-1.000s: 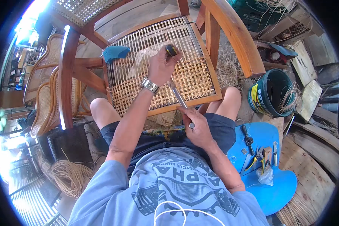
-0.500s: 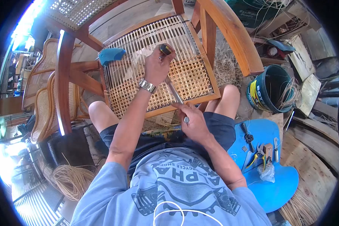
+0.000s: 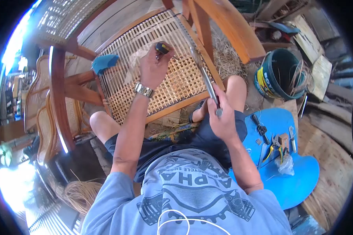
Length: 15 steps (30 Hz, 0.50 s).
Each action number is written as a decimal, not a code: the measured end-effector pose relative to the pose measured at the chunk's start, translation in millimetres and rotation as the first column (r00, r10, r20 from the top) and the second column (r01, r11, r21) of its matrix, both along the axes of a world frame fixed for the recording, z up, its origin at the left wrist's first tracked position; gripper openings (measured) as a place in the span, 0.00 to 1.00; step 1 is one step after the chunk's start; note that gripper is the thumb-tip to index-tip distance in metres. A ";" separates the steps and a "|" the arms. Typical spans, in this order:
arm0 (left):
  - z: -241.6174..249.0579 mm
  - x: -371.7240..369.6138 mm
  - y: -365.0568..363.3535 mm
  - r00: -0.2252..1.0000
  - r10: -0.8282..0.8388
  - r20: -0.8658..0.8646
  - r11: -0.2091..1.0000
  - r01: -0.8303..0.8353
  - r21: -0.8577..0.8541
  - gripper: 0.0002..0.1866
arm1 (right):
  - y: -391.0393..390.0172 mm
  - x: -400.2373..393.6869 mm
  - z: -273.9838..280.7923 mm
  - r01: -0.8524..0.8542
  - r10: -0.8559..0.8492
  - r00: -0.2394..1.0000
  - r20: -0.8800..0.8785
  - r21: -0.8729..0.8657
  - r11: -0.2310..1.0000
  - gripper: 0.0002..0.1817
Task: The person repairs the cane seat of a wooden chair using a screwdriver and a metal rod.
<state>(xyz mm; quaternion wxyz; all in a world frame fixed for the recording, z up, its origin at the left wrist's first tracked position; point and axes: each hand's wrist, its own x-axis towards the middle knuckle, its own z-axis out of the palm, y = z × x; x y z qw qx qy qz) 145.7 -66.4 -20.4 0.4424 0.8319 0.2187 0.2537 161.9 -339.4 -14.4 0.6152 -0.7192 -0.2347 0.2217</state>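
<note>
My left hand (image 3: 155,66), with a metal-banded watch on the wrist, is closed around a screwdriver-like tool with a black and yellow handle (image 3: 161,48). It is over the woven cane seat (image 3: 172,72) of a wooden chair; the tool's lower end is mostly hidden. My right hand (image 3: 222,119) grips a long, shiny metal rod-like tool (image 3: 211,89) near its round end. That tool slants across the seat's right side, and its far end is blurred. A blue piece (image 3: 105,64) rests at the seat's left corner.
The chair's wooden arm (image 3: 231,29) curves over the upper right. To the right stands a dark bucket (image 3: 271,74) with cane strands in it. Pliers (image 3: 273,148) and other tools lie on a blue board (image 3: 298,176). Coiled cane (image 3: 80,196) lies at lower left.
My right hand has swung the metal tool to the right, away from my left hand. The left hand keeps its hold on the black and yellow handle; the view has turned slightly.
</note>
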 end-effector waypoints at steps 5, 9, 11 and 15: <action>13.0 1.2 -5.5 0.996 0.019 -0.092 0.993 -0.008 0.121 0.08 | 5.0 32.7 -26.5 -0.209 0.200 0.974 0.102 0.083 0.974 0.25; 10.1 -4.7 -5.4 0.998 -0.035 0.047 0.999 0.037 -0.038 0.08 | -3.2 18.9 8.4 0.025 -0.001 0.978 -0.206 0.114 0.993 0.23; 10.4 -3.8 -10.1 0.999 -0.032 -0.019 0.999 0.032 -0.013 0.08 | -6.9 17.7 7.4 0.063 -0.037 0.978 -0.207 0.120 0.991 0.22; 17.9 2.1 -16.1 0.988 -0.083 -0.131 0.996 0.086 0.024 0.09 | -4.6 23.1 -21.8 0.027 -0.047 0.968 0.246 0.084 0.996 0.23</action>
